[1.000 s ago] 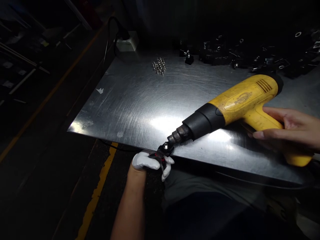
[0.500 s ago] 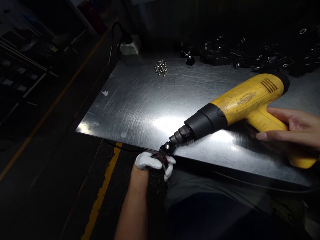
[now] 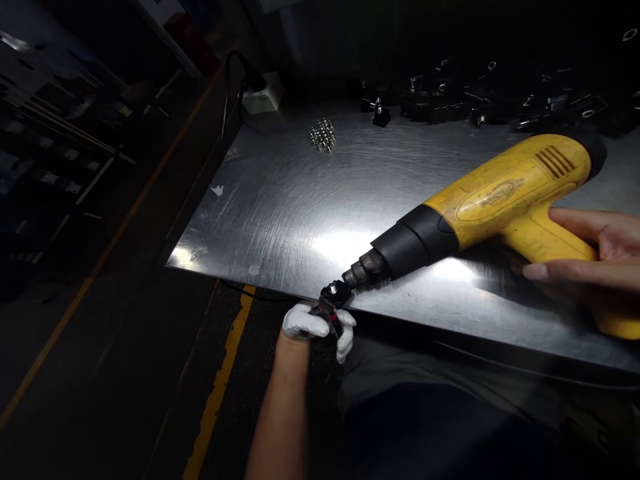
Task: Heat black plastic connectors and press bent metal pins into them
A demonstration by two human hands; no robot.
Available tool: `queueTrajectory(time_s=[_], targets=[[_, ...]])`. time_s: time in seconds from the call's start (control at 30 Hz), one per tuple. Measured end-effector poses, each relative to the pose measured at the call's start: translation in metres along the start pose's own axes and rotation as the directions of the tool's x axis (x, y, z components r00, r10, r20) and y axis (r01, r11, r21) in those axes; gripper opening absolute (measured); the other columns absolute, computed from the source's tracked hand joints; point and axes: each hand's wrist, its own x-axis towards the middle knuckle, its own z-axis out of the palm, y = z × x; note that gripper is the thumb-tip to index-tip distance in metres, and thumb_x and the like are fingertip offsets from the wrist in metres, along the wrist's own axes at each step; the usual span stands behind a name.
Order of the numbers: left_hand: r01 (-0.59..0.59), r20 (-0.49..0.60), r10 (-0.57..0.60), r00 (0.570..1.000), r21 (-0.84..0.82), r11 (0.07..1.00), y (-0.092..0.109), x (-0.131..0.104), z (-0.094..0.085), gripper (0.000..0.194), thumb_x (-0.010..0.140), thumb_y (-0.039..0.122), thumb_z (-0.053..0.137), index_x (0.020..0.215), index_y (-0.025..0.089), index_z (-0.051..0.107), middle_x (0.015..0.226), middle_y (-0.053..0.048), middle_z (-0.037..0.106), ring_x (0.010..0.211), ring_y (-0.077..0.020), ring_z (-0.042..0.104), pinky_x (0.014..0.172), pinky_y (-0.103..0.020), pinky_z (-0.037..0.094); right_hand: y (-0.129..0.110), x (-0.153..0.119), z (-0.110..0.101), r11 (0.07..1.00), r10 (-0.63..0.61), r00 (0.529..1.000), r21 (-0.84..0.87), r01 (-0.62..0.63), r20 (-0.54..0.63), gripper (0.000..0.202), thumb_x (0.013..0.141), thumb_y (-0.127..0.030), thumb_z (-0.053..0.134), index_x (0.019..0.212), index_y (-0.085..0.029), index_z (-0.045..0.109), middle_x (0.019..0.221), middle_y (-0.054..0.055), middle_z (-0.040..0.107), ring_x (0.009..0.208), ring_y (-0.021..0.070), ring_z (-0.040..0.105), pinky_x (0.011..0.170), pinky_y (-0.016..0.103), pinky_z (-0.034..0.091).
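Note:
My left hand (image 3: 306, 323), in a white glove, is closed round the handles of a pair of pliers (image 3: 327, 313) at the table's front edge. In the pliers' jaws sits a small black part (image 3: 340, 291) with a shiny metal piece on top. My bare right hand (image 3: 595, 257) grips the handle of a yellow heat gun (image 3: 500, 193). The gun's stepped metal nozzle points down and left, its tip right beside the black part; whether they touch I cannot tell.
On the metal table (image 3: 270, 200) lies a cluster of small metal pieces (image 3: 323, 135). Behind them a black part with a metal pin (image 3: 381, 115) stands near a dark heap of similar parts (image 3: 450, 100). A power socket box (image 3: 264, 93) with a plugged cord is at the back left corner.
The view has shifted slightly, so table and left hand appear a little further right. The heat gun's rear has moved right and its nozzle stays by the black part. Both grips are unchanged.

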Motion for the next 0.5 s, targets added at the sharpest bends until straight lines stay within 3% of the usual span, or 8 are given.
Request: queueTrajectory(time_s=[0.2, 0.5], targets=[[0.016, -0.02, -0.016, 1.0, 0.0, 1.0, 0.001, -0.001, 0.001, 0.041, 0.07, 0.034, 0.069, 0.105, 0.014, 0.076, 0.068, -0.012, 0.067, 0.064, -0.0287, 0.067, 0.057, -0.04, 0.05, 0.013, 0.007, -0.009, 0.998, -0.036, 0.993, 0.047, 0.03, 0.116, 0.053, 0.062, -0.05, 0.091, 0.103, -0.033, 0.062, 0.065, -0.001, 0.06, 0.049, 0.019, 0.054, 0.035, 0.025, 0.045], [0.027, 0.028, -0.027, 0.999, -0.004, 1.0, 0.002, -0.001, -0.005, 0.042, 0.071, 0.032, 0.07, 0.107, 0.013, 0.073, 0.071, -0.012, 0.069, 0.063, -0.0275, 0.066, 0.062, -0.044, 0.051, 0.006, 0.006, -0.006, 0.998, -0.03, 0.993, 0.053, 0.024, 0.113, 0.054, 0.062, -0.047, 0.092, 0.103, -0.033, 0.059, 0.065, -0.001, 0.061, 0.05, 0.022, 0.057, 0.036, 0.029, 0.048]])
